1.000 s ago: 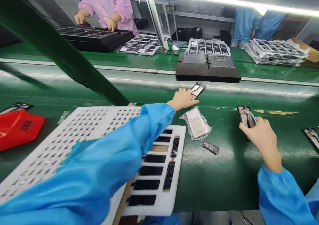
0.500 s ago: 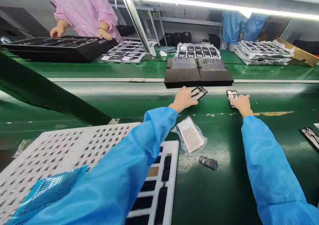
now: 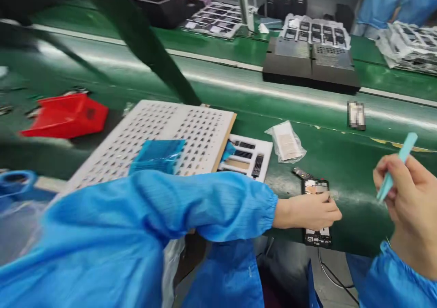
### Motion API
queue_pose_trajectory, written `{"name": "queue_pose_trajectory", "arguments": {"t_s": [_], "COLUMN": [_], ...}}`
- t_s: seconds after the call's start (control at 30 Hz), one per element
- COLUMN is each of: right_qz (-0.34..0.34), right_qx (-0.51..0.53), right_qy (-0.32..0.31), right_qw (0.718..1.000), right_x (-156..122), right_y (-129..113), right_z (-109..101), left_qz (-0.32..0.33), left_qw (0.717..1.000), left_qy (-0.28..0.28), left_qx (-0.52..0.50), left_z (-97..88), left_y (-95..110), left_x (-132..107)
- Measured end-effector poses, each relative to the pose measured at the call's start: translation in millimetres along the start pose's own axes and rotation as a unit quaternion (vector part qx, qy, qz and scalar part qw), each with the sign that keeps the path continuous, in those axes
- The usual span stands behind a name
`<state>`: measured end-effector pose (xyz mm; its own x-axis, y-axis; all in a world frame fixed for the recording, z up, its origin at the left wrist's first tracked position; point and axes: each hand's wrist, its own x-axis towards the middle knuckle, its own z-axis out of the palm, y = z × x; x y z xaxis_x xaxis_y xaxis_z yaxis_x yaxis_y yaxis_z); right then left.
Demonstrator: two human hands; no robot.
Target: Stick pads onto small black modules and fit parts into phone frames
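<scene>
Directly under left hand [image 3: 312, 211], phone [image 3: 317, 239], right hand [image 3: 406, 194] apart

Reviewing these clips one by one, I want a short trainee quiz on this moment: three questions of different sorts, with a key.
1. What is in the grip of the right hand?
2. True or false: the left hand is over the clear plastic bag with white contents.
3. Fill in: as pictured, the open red bin stands to the ____ of the white, rectangular tray dotted with small dark pieces.

Key:
1. A slender turquoise tool.
2. False; it is over a black-framed, rectangular phone body.
3. Left.
</scene>
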<state>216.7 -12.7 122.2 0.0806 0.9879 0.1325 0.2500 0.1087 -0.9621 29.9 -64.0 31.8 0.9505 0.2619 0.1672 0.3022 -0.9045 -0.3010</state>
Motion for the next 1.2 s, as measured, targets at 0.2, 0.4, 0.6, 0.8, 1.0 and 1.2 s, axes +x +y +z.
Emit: {"name": "queue_pose_trajectory", "arguments": {"t_s": [0.2,0.4,0.6,0.8,1.0,1.2], "right_qz": [0.096,0.178,0.198,0.21,0.22,0.178], "right_qx": [0.138,0.233,0.239,0.174,0.171,0.152], "right_qy": [-0.031,-0.108,-0.183,-0.15,-0.172,-0.302], "right_qw": [0.985,0.95,0.933,0.95,0.945,0.924], "right_x": [-54.6,-82.6,-102.6,-107.7,-107.5,-106.5], "right_y": [16.8,46.8,60.2,74.3,55.7,13.9], "right_z": [19.5,42.1,77.0,120.0,137.7,177.3], "left_qz": [-0.059,-0.219,-0.452,-0.554,-0.633,-0.698], "left_qw": [0.997,0.974,0.879,0.821,0.761,0.706], "left_qy": [0.034,0.022,0.088,0.12,0.137,0.115], "left_qx": [0.029,-0.047,-0.12,-0.065,0.016,0.03], "left_z": [-14.6,-52.0,-56.4,-54.1,-78.1,-89.4], "left_y": [7.7,42.1,76.4,88.4,98.5,104.4], "left_x": [-12.8,-81.6,-156.2,-183.8,-227.0,-281.7]}}
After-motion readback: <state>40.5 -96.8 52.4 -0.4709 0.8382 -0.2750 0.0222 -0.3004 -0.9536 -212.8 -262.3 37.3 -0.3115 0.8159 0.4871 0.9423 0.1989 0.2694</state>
